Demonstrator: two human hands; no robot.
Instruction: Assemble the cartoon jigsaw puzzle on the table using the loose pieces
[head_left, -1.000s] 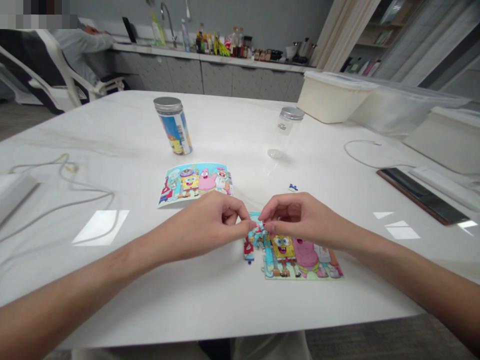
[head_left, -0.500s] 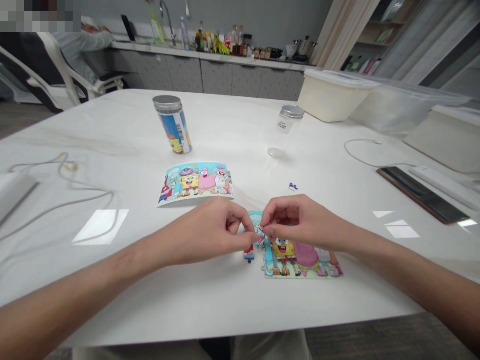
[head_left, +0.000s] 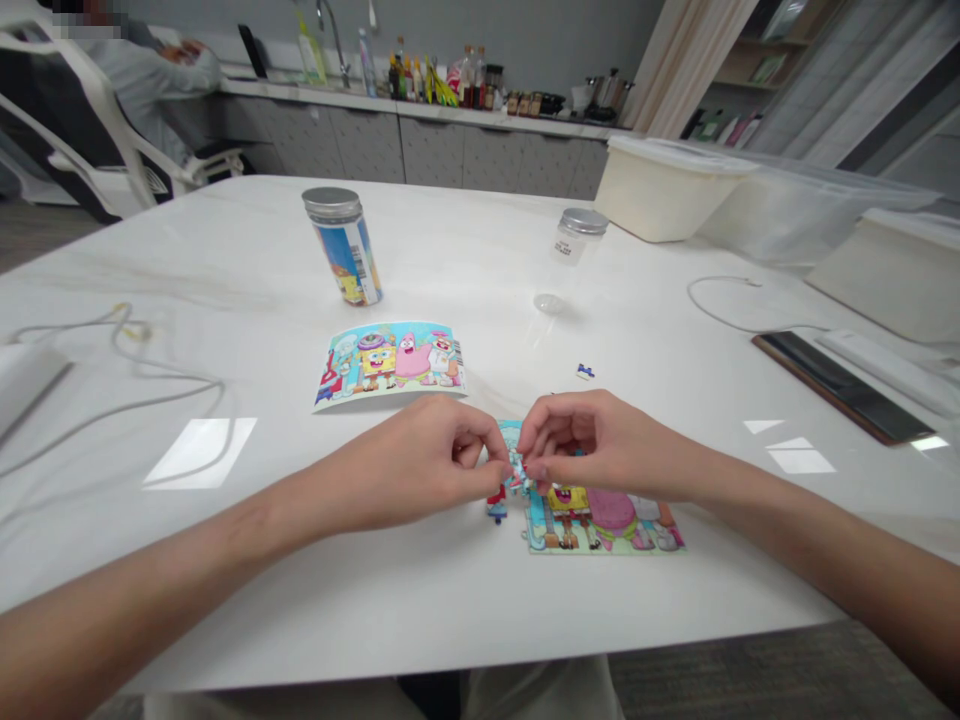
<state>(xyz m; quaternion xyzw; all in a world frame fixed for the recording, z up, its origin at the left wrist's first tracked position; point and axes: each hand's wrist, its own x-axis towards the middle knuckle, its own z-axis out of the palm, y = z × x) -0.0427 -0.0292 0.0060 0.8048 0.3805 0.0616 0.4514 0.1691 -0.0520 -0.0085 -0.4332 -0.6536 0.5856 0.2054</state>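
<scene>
A partly joined cartoon puzzle (head_left: pixel 611 520) lies near the table's front edge, partly under my right hand (head_left: pixel 585 445). My left hand (head_left: pixel 454 455) pinches small puzzle pieces (head_left: pixel 517 475) at the puzzle's left side, and the right thumb and fingertips close on them from the other side. Fingers hide most of these pieces. Just below the left fingertips lies a red and blue piece (head_left: pixel 496 505). One loose blue and white piece (head_left: pixel 585 371) rests beyond my right hand. The curved picture sheet (head_left: pixel 394 360) with the same characters lies behind my left hand.
Farther back stand a printed jar (head_left: pixel 345 250) and a clear jar (head_left: pixel 576 250). Lidded bins (head_left: pixel 667 195) and a phone (head_left: pixel 840 385) are at the right. Cables (head_left: pixel 165 375) lie at the left. A person in a grey sleeve (head_left: pixel 169 85) sits behind, at left.
My fingertips have shifted very slightly at the small pieces, the right ones a little to the left. The seated person in the background has moved a little.
</scene>
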